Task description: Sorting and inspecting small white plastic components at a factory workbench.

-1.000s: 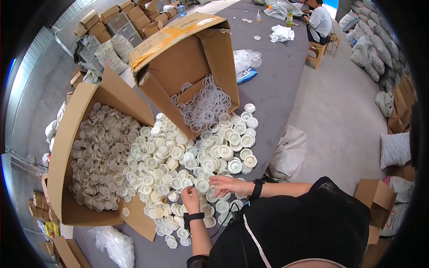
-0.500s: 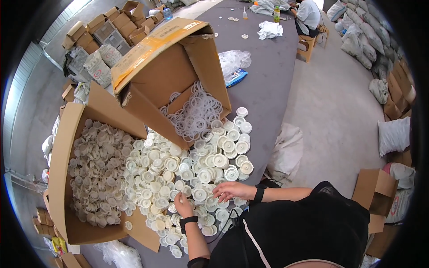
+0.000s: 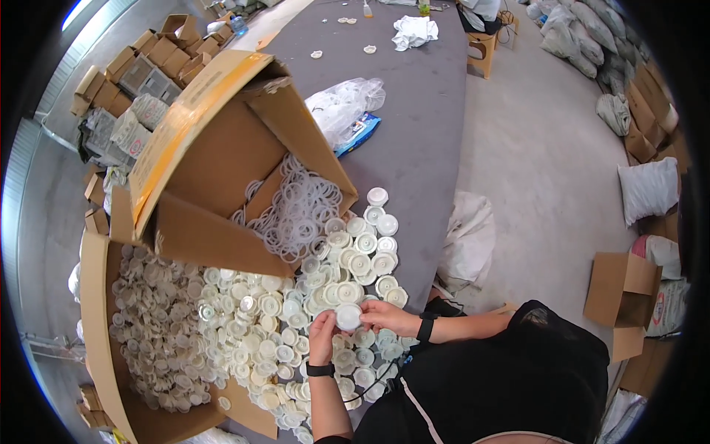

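Note:
Just in front of me, a round white plastic lid [image 3: 347, 317] is held up between my hands. My left hand [image 3: 322, 337] pinches its left edge, and the fingers of my right hand [image 3: 390, 318] grip its right edge. Beneath and around both hands spreads a heap of similar whitish lids [image 3: 251, 307], some lying face up. Beyond it, a cardboard box [image 3: 214, 159] lies tipped on its side, mouth toward me. Pale translucent rings [image 3: 299, 203] fill its lower part and reach its opening.
On the left, an open cardboard box [image 3: 100, 318] holds many more small lids. The grey table [image 3: 414, 111] carries a clear plastic bag [image 3: 344, 103], a blue packet [image 3: 360, 135] and a white cloth [image 3: 416, 32]. Farther off, part of another person [image 3: 481, 15] shows beside a stool.
My hands were apart and held no visible lid; now they meet on one lid. The view has shifted, so the boxes and table appear displaced.

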`<state>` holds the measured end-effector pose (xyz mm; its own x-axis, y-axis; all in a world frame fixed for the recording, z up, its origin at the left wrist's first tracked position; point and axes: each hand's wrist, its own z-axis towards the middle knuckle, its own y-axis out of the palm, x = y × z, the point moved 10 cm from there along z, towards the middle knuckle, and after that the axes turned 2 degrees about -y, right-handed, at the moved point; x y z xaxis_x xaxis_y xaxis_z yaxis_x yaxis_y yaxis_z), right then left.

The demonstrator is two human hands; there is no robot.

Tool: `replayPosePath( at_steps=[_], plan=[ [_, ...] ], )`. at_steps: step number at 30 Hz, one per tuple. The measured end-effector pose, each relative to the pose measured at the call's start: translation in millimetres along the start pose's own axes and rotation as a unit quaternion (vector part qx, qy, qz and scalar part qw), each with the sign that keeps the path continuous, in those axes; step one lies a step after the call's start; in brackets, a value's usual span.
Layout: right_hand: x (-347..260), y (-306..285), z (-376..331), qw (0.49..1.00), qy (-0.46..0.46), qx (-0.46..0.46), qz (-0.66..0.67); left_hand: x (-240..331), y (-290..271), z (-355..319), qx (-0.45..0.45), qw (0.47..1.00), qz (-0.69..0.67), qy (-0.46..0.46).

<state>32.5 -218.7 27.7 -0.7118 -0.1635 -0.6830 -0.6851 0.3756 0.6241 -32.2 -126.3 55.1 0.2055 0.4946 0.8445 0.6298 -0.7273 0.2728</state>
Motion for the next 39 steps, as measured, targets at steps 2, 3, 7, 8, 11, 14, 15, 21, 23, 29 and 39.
replayPosePath(
  at_steps=[2,3,7,8,11,14,15,21,23,29,39],
  plan=[
    [-3.6,-5.2,-0.1,0.994,0.033,0.001,0.105,-1.5,23.5,16.1,-0.064,0.993,0.067,-0.078],
    [-4.2,-13.2,2.6,0.993,0.031,0.005,0.11,-1.9,24.9,29.8,-0.068,0.992,0.071,-0.082],
    [-7.3,-42.8,13.0,0.985,0.029,0.026,0.166,33.0,-26.8,99.5,0.116,0.983,0.138,0.042],
    [-10.1,-49.4,12.3,0.986,0.033,0.043,0.157,40.3,-41.0,115.6,0.158,0.972,0.158,0.079],
    [-12.1,-59.7,16.0,0.987,0.033,0.061,0.148,50.7,-78.0,156.3,0.215,0.877,0.393,0.172],
    [-11.3,-62.9,17.4,0.987,0.041,0.074,0.14,50.9,-74.5,172.5,0.244,0.691,0.646,0.214],
    [-10.1,-61.8,19.2,0.986,0.038,0.074,0.143,47.9,-78.7,176.6,0.24,0.691,0.647,0.214],
    [-8.9,-58.5,25.1,0.985,0.036,0.074,0.153,51.7,-79.3,165.9,0.253,0.707,0.644,0.145],
    [-11.6,-51.5,25.6,0.987,0.038,0.06,0.147,52.5,-82.2,152.4,0.229,0.84,0.472,0.136],
    [-15.9,-32.9,17.9,0.988,0.019,0.079,0.134,58.7,-45.7,70.5,0.196,0.954,0.09,0.209],
    [-18.3,11.1,-15.5,0.986,-0.017,0.048,0.161,80.9,67.6,-54.7,0.203,0.843,0.365,0.339]
  ],
)
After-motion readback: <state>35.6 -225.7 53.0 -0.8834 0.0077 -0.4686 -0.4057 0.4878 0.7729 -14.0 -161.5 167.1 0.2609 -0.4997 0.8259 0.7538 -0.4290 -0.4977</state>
